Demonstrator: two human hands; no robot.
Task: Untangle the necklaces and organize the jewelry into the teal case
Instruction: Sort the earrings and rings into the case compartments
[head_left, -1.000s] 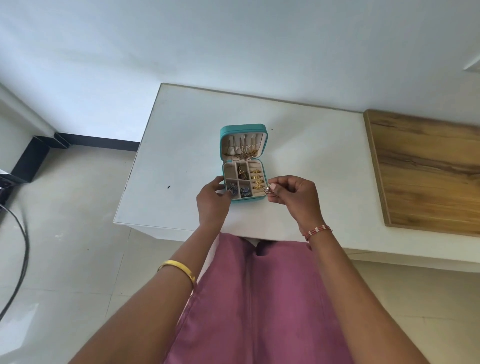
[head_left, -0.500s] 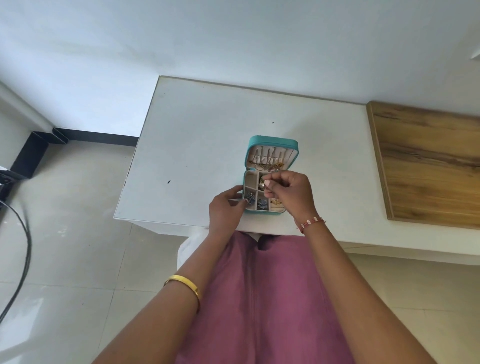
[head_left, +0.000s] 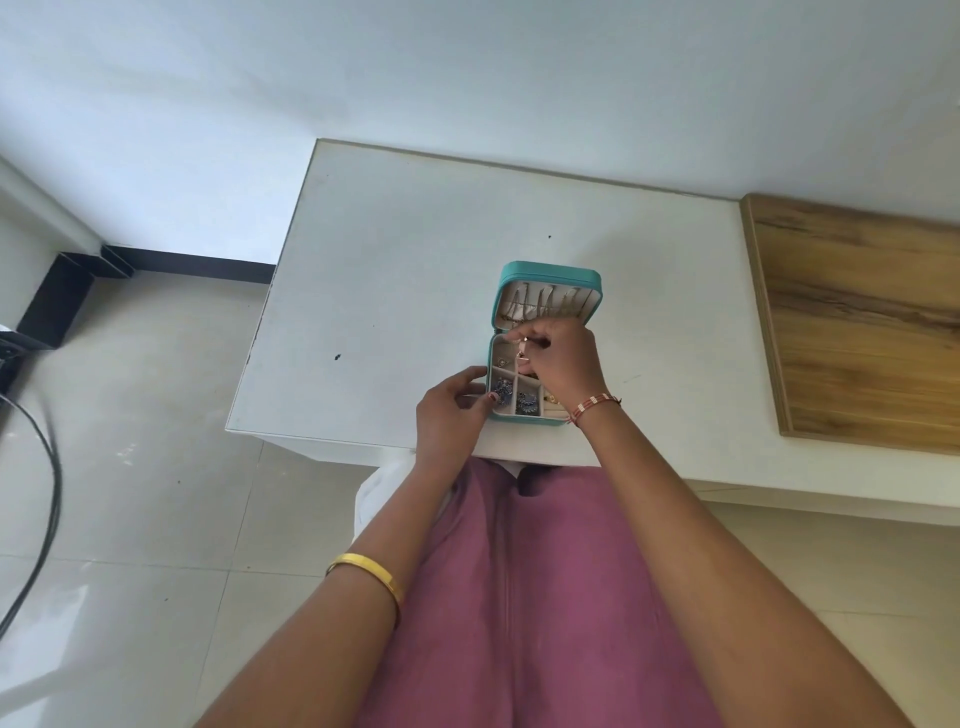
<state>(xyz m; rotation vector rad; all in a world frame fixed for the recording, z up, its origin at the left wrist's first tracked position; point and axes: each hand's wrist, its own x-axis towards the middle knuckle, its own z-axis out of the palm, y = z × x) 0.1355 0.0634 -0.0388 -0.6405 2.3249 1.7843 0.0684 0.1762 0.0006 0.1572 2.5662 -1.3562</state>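
Reaching fwd over its tray, the right hand (head_left: 563, 353) is bent at the wrist above the open teal zip jewelry case (head_left: 545, 332) on the white tabletop (head_left: 415, 270). Thumb & index pinch a small gold ring-like piece (head_left: 522, 354) w/ a pinkish bit, just above the upper-left compartment. Left hand (head_left: 449, 410) lies at the case's left wall, fingers slightly spread, thumb tip on the rim by the blue-stone earrings (head_left: 503, 388). Thin gold chains (head_left: 540, 307) hang in the lid beyond the right fingertips.

Teal case (head_left: 548, 274), white table (head_left: 415, 291)
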